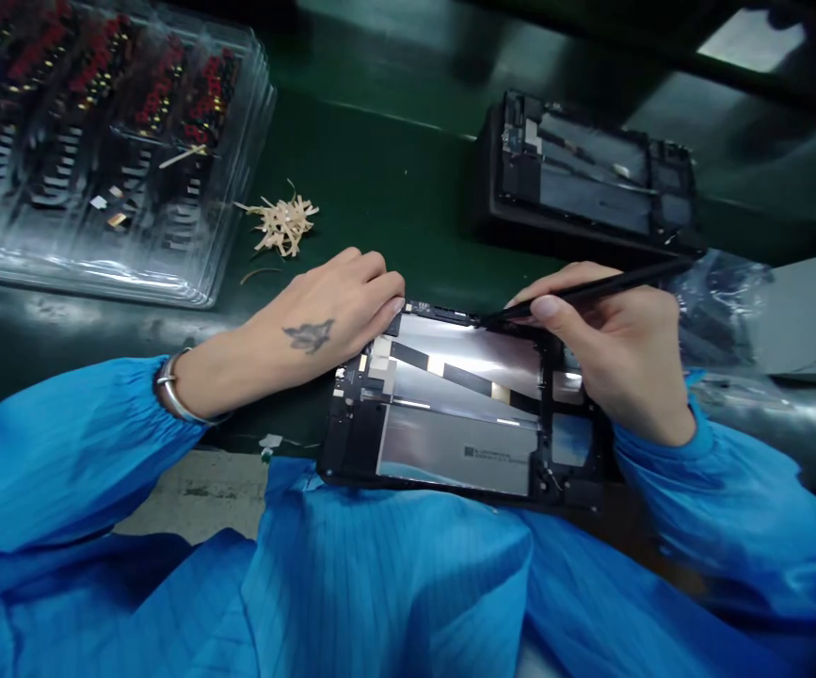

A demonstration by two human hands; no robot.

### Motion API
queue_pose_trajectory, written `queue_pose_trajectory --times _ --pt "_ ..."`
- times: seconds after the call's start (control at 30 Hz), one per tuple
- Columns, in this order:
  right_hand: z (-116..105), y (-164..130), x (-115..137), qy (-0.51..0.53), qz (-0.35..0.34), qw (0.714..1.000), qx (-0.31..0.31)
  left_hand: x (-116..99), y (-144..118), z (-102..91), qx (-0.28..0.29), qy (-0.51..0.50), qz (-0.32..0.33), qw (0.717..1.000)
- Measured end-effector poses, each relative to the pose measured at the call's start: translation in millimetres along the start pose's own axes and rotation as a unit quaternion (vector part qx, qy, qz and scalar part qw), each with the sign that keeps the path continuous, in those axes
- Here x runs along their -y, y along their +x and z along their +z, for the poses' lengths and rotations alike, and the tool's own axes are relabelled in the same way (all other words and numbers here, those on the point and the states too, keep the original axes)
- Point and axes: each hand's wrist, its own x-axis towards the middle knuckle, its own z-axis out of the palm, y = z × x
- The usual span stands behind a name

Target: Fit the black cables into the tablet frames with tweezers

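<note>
Tablet chassis (450, 414) opened face-down at the near table edge, silver battery exposed. Left hand (323, 315) resting knuckles-up, fingers curled, on its upper left corner. Right hand (619, 348) gripping black stylus tool (591, 290), tip touching the top edge. Second tablet chassis (591, 174) beyond; clear parts tray (104, 151) far left.

— What lies under the fingers?
— An opened tablet (460, 414), flat, back cover off: black frame, silvery battery panels, a dark ribbon cable running diagonally across. Left fingertips press its upper left corner.
— And between the right fingers?
— A thin black stylus (591, 290), slanted, tip touching the tablet's top edge.
</note>
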Motion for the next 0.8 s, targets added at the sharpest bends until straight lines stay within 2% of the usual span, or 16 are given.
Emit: queue_pose_trajectory --times 0.37,0.6,0.8 --pt "-1.1 1.3 1.3 0.07 0.02 0.997 -0.005 -1.5 -2.4 0.8 -0.027 0.024 0.017 0.999" --pt "-1.6 1.7 2.0 0.01 -0.009 1.0 0.001 -1.3 -1.8 1.8 -0.025 0.025 0.018 0.999" --pt "-0.9 1.0 3.3 0.024 -0.016 1.0 0.004 -3.1 -1.1 1.1 -0.029 0.026 0.009 0.999"
